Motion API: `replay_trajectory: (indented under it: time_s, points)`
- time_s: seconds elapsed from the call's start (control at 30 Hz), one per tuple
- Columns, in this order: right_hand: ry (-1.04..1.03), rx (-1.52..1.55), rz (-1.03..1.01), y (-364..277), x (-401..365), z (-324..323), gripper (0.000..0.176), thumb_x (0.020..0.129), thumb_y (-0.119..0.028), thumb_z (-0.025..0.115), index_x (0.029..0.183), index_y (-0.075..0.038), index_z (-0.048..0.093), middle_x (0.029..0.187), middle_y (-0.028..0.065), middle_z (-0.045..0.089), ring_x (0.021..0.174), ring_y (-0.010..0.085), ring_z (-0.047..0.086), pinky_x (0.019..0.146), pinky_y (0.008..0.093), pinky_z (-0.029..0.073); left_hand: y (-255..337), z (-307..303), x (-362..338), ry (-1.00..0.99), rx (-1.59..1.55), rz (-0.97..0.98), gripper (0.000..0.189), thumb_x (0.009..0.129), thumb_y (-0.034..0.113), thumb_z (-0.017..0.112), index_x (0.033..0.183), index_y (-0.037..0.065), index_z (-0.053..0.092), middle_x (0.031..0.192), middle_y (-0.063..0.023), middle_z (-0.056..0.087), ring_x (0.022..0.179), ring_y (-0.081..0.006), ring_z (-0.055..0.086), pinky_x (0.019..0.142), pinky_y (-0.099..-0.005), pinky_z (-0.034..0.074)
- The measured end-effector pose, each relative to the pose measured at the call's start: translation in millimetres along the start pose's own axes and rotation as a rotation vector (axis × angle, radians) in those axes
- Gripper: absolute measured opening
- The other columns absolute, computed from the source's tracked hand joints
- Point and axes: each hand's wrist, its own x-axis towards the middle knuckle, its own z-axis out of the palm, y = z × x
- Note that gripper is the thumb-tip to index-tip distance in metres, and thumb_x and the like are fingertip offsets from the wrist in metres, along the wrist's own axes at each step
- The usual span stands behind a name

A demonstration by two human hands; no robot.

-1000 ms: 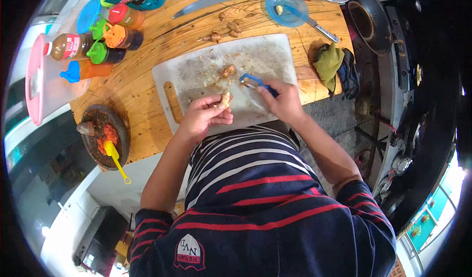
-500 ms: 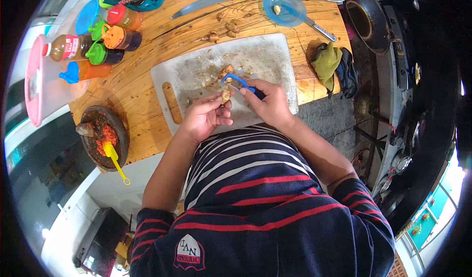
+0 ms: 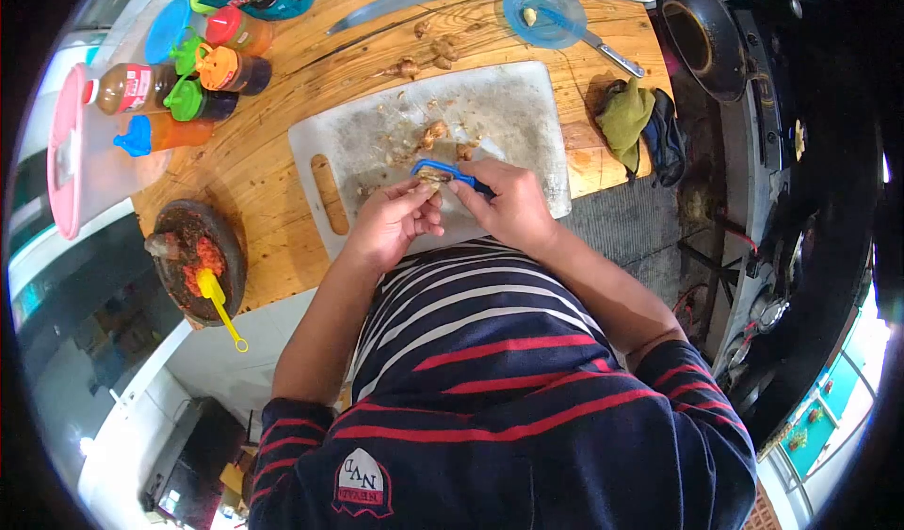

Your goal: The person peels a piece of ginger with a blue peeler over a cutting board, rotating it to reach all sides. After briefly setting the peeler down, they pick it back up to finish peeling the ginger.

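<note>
My left hand [image 3: 393,221] pinches a small, partly peeled knob of root [image 3: 433,181], which looks like ginger or a similar rhizome. In my right hand [image 3: 513,202] is a blue peeler [image 3: 435,165], its head lying over the root. Both hands are above the near half of a worn white cutting board [image 3: 513,97]. Just beyond them on the board lies a brown root piece [image 3: 433,135], with peel scraps scattered around. Part of the held root is hidden by the peeler and my fingers.
More roots [image 3: 443,52] lie past the board, near a large knife [image 3: 391,8] and a blue bowl [image 3: 541,22]. Sauce bottles [image 3: 221,71] and a stone mortar [image 3: 172,238] with red paste stand left. Cloths [image 3: 626,116] lie right, beside a wok [image 3: 692,31].
The peeler has shifted left and its head now lies across the root. The held root shows less than before. My right hand has turned slightly; the left stays nearly in place.
</note>
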Motion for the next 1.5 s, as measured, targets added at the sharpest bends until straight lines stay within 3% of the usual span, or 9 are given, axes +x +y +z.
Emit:
replay_trajectory:
  time_s: [0.07, 0.13, 0.27, 0.33, 0.77, 0.93, 1.03, 1.3, 1.5]
  points:
    - [0.027, 0.010, -0.013, 0, 0, 0, 0.018, 0.088, -0.019, 0.072, 0.097, -0.003, 0.070, 0.084, 0.0182, 0.068, 0.074, 0.0383, 0.068, 0.064, 0.0445, 0.054, -2, -2, 1, 0.012, 0.012, 0.008, 0.018, 0.098, 0.016, 0.063, 0.108, 0.001, 0.064, 0.091, -0.0061, 0.067, 0.076, -0.0159, 0.066, 0.070, -0.0353, 0.058]
    - [-0.011, -0.042, -0.068, 0, -1, -2, 0.022, 0.088, -0.016, 0.075, 0.104, 0.000, 0.072, 0.083, 0.0169, 0.069, 0.066, 0.0288, 0.068, 0.058, 0.0368, 0.053, -3, -1, 2, 0.021, 0.024, 0.018, 0.019, 0.098, 0.016, 0.064, 0.108, 0.001, 0.064, 0.091, -0.0062, 0.067, 0.076, -0.0158, 0.066, 0.070, -0.0352, 0.058]
    - [0.016, -0.064, -0.103, 1, -2, -2, 0.021, 0.088, -0.016, 0.075, 0.103, 0.000, 0.072, 0.082, 0.0163, 0.069, 0.064, 0.0282, 0.067, 0.057, 0.0359, 0.053, -3, 1, -1, -0.020, 0.007, 0.019, 0.021, 0.097, 0.016, 0.063, 0.110, -0.001, 0.064, 0.090, -0.0057, 0.066, 0.074, -0.0148, 0.064, 0.069, -0.0344, 0.057]
    - [0.011, -0.043, -0.046, 5, -3, -4, 0.019, 0.087, -0.020, 0.074, 0.097, -0.004, 0.072, 0.084, 0.0165, 0.069, 0.074, 0.0357, 0.069, 0.064, 0.0430, 0.054, -3, -1, -3, -0.022, -0.001, 0.012, 0.024, 0.097, 0.016, 0.063, 0.113, -0.002, 0.064, 0.089, -0.0052, 0.066, 0.073, -0.0141, 0.064, 0.069, -0.0340, 0.057]
    - [0.051, -0.012, -0.102, 15, -3, -2, 0.020, 0.087, -0.019, 0.074, 0.099, -0.003, 0.072, 0.082, 0.0160, 0.069, 0.069, 0.0343, 0.067, 0.061, 0.0413, 0.053, -5, -5, 2, -0.091, -0.099, -0.017, 0.036, 0.098, 0.016, 0.060, 0.126, -0.008, 0.061, 0.088, -0.0031, 0.063, 0.070, -0.0099, 0.059, 0.066, -0.0311, 0.053]
    - [0.134, -0.025, 0.186, 27, 2, -10, 0.021, 0.088, -0.021, 0.075, 0.098, -0.003, 0.073, 0.086, 0.0181, 0.071, 0.070, 0.0308, 0.070, 0.061, 0.0386, 0.054, -2, -1, -2, -0.137, -0.115, -0.030, 0.037, 0.099, 0.017, 0.060, 0.126, -0.008, 0.060, 0.089, -0.0032, 0.063, 0.070, -0.0095, 0.057, 0.066, -0.0304, 0.051]
    - [0.103, 0.070, 0.164, 17, -5, -9, 0.022, 0.087, -0.022, 0.076, 0.097, -0.002, 0.074, 0.084, 0.0182, 0.071, 0.068, 0.0313, 0.070, 0.061, 0.0385, 0.055, -3, 2, -1, -0.122, -0.142, -0.001, 0.038, 0.099, 0.017, 0.059, 0.128, -0.008, 0.060, 0.089, -0.0036, 0.063, 0.071, -0.0100, 0.057, 0.067, -0.0314, 0.052]
    - [0.034, 0.006, -0.074, 4, -2, 1, 0.021, 0.086, -0.019, 0.075, 0.100, -0.003, 0.072, 0.084, 0.0172, 0.070, 0.070, 0.0354, 0.068, 0.062, 0.0419, 0.055, -10, -3, 6, -0.026, -0.170, 0.024, 0.018, 0.098, 0.017, 0.061, 0.104, 0.001, 0.064, 0.089, -0.0044, 0.063, 0.073, -0.0146, 0.058, 0.069, -0.0352, 0.052]
    - [0.180, -0.093, 0.072, 24, 7, -5, 0.021, 0.086, -0.019, 0.075, 0.098, -0.003, 0.073, 0.083, 0.0166, 0.070, 0.070, 0.0351, 0.069, 0.061, 0.0427, 0.055, -5, 6, 0, -0.047, -0.203, -0.010, 0.019, 0.098, 0.017, 0.061, 0.107, -0.001, 0.064, 0.087, -0.0035, 0.063, 0.072, -0.0138, 0.059, 0.069, -0.0353, 0.054]
